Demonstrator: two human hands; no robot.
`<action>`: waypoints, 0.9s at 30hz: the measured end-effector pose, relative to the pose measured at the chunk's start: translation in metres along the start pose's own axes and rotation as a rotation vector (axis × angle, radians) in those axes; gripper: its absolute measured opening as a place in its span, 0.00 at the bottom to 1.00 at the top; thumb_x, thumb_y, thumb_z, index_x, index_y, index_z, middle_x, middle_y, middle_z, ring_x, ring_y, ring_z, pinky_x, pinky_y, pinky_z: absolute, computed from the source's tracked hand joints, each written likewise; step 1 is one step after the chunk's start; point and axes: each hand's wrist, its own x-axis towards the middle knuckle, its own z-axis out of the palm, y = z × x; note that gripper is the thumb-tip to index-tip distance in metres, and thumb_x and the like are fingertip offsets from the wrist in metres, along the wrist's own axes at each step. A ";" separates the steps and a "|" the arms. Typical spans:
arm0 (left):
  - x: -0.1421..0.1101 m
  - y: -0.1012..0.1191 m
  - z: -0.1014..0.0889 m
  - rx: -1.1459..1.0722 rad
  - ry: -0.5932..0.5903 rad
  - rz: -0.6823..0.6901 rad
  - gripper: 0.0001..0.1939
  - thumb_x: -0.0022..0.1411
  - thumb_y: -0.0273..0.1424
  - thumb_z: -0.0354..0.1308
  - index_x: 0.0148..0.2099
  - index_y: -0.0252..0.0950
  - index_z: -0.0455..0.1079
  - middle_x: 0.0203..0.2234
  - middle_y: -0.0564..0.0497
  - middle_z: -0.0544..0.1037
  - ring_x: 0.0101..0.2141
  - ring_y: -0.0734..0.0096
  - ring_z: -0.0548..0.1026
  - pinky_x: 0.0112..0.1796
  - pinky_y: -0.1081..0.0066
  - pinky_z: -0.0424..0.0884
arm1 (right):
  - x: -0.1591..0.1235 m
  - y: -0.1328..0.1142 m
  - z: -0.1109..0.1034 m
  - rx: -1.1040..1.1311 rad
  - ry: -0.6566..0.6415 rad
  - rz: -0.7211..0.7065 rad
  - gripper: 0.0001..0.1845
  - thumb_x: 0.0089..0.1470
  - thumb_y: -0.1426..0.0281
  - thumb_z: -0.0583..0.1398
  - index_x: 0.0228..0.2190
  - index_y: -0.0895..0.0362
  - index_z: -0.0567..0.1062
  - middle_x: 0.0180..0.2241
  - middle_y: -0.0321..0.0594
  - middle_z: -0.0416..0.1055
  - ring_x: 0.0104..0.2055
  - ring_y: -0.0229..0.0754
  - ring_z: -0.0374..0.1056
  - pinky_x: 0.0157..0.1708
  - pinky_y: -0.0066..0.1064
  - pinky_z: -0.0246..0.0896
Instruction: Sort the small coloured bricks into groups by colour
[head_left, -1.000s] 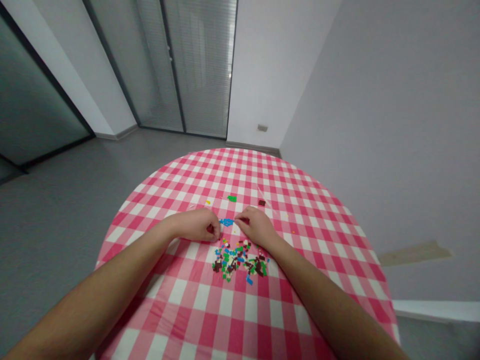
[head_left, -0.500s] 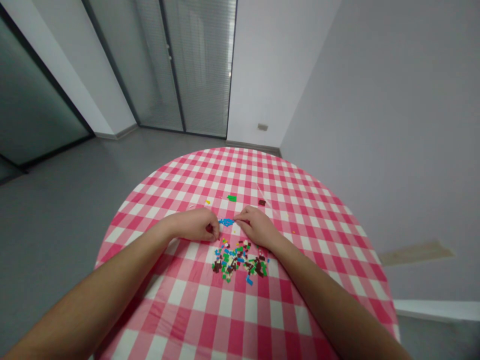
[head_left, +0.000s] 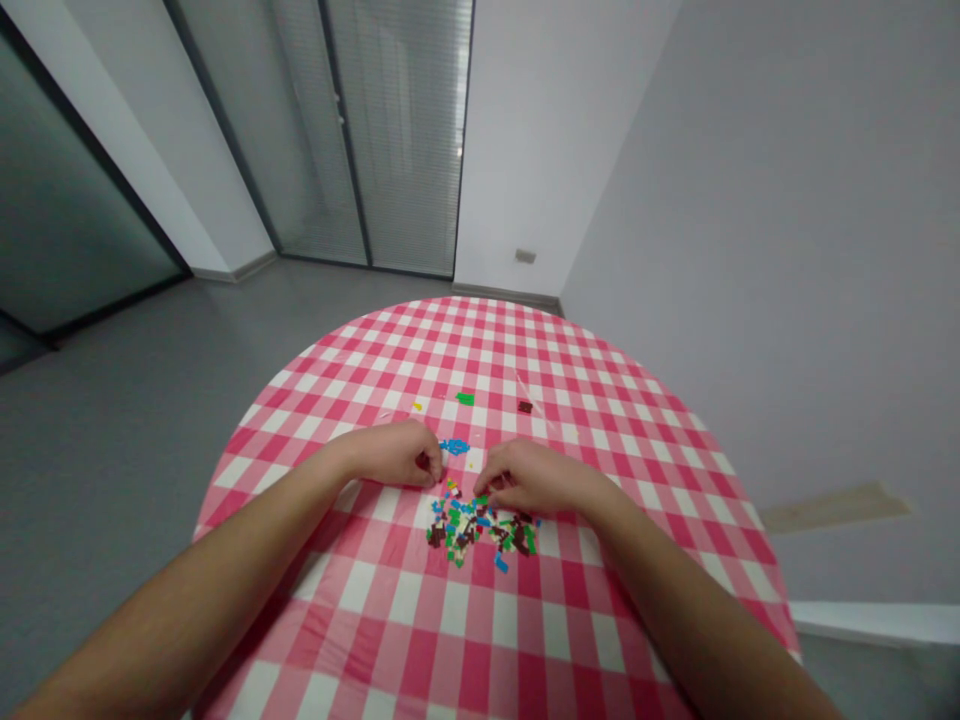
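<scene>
A pile of tiny coloured bricks [head_left: 480,522] lies on the round table [head_left: 585,420] with a red and white checked cloth. My left hand [head_left: 397,455] rests closed on the cloth just left of a small group of blue bricks [head_left: 454,446]; what its fingertips pinch is too small to name. My right hand [head_left: 525,480] lies at the pile's upper right edge, fingers curled down onto the bricks in a pinch. What they grip is hidden.
A green brick [head_left: 465,398], a dark brown brick [head_left: 525,407] and a tiny yellow piece [head_left: 417,406] lie apart further back on the cloth. Grey floor surrounds the table; a grey wall stands close on the right.
My right hand has left the blue bricks and moved back and down to the pile's edge. My left hand has stayed put.
</scene>
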 end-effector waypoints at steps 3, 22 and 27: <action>0.000 0.000 0.001 0.005 0.002 -0.011 0.10 0.53 0.20 0.57 0.32 0.35 0.78 0.28 0.54 0.79 0.28 0.77 0.73 0.32 0.78 0.64 | 0.003 -0.003 0.007 -0.034 -0.020 0.022 0.12 0.50 0.78 0.63 0.36 0.55 0.83 0.32 0.39 0.79 0.30 0.37 0.70 0.32 0.26 0.60; 0.002 0.005 0.000 -0.010 -0.027 0.055 0.08 0.51 0.19 0.53 0.24 0.33 0.71 0.19 0.56 0.70 0.23 0.78 0.65 0.29 0.75 0.60 | 0.001 -0.008 0.005 -0.115 -0.022 0.054 0.14 0.46 0.80 0.61 0.33 0.56 0.83 0.31 0.39 0.79 0.29 0.37 0.70 0.29 0.26 0.59; 0.005 0.008 0.006 -0.013 -0.006 0.074 0.09 0.53 0.20 0.55 0.29 0.34 0.75 0.25 0.54 0.77 0.25 0.77 0.70 0.30 0.76 0.62 | 0.002 -0.016 0.008 -0.176 -0.043 0.077 0.15 0.45 0.80 0.61 0.34 0.56 0.83 0.31 0.40 0.78 0.27 0.37 0.67 0.26 0.26 0.56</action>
